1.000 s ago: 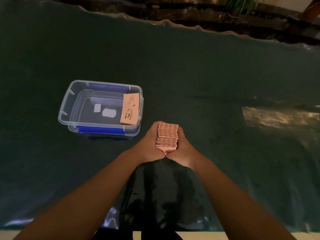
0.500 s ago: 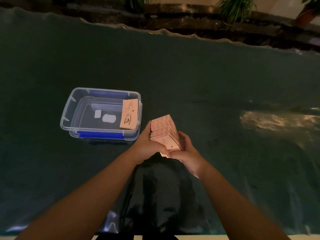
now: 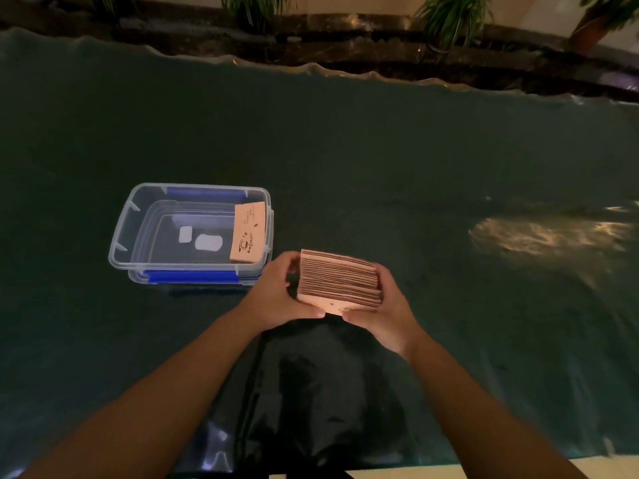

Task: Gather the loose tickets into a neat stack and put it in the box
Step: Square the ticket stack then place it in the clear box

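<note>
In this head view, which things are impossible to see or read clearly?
- Ticket stack: underside and count, hidden by left hand and right hand.
- Ticket in box: small print too small.
- Box: the pale patches on its floor unclear.

Both forearms reach forward, bare, converging at centre. Left hand [image 3: 276, 299] cupped, fingers curled, thumb lying along the near edge — I read it closed. Right hand [image 3: 383, 312] mirrors it — fingers wrapped, thumb forward.

box [image 3: 121, 236]: clear glossy plastic, blue clips | ticket stack [image 3: 339, 280]: matt pink paper | surface [image 3: 415, 167]: dark green, wrinkled glossy plastic film
</note>
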A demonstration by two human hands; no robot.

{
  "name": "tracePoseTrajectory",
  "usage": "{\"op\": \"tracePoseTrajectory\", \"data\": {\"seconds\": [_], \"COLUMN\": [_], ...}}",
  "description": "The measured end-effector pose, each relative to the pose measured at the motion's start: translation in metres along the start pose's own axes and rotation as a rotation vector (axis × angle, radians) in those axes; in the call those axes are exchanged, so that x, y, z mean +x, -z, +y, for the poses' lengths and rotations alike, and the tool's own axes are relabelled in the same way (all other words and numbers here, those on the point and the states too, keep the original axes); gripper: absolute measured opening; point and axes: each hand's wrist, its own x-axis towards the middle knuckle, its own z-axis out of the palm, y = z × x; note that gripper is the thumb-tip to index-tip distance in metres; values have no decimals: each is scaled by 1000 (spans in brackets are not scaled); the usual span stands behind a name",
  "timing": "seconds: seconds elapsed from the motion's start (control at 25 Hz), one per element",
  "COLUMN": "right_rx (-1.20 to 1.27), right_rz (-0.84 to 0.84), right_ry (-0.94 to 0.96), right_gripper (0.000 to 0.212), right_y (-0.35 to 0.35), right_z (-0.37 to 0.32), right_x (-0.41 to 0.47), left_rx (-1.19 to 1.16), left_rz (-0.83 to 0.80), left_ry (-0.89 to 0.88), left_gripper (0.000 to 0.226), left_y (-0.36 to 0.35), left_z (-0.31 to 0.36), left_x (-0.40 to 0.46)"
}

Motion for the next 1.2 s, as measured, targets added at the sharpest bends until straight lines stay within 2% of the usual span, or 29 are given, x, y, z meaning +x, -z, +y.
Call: {"op": "tracePoseTrajectory", "data": {"seconds": [0.12,0.2,0.28,0.4,0.6,0.72,0.84,1.2], "right_rx": [-379,-586,-693,-814,-807,-791,-846,-839], "right_rz": [29,36,33,58,132,150,97,68], "right_ry": [6,-60,-88,7,33,61,52,8], "right_gripper": [94,107,118,116,97,98,108,104], "right_y": [5,5,2,2,3,12,18,15], "right_z": [12,24,37,49,45,41,40,45], "right_x": [2,2,3,9,15,17,17,20], "left_rx": [208,307,378,444,469,448,461,523], "left_rz": [52,44,17,-9,35,8,-63,3], "left_ry": [-31,-22,-13,-30,-27,-36,-34,-69], "left_gripper": [100,104,114,123,113,117,128,113], "left_y": [-9,-15,-21,-27,-29,-22,-21,-34], "left_z": [-11,-19,-26,-32,-28,-27,-30,-28], "left_x": [5,6,8,11,19,22,21,23]}}
